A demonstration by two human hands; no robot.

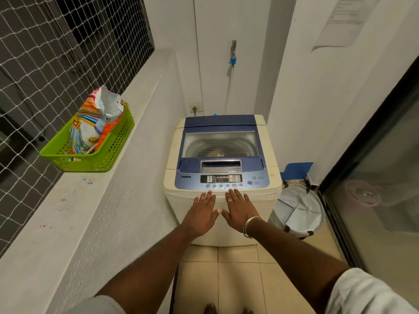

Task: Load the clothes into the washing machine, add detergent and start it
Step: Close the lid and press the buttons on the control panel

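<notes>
Both bare forearms reached forward from pale sleeves. The left hand [200, 215] lay flat on the front top edge of the washing machine [223, 223], fingers straight and slightly spread. The right hand [238, 211], with a ring and a bangle, lay the same way just beside it, thumbs almost meeting. Both sets of fingertips ended just below the button row of the control panel [221, 179], whose display was lit. I could not tell whether any finger touched a button.

Far left, a green basket [90, 159] sat on the outer edge of the ledge [113, 200], against the netting [45, 64]. An opened, colourful detergent bag [90, 128] leaned inside it. On the machine, the lid [221, 141] was down, and something tan showed dimly through its window. On the floor by the machine's right side stood a pale laundry hamper [299, 211], with a glass door [374, 189] at far right.
</notes>
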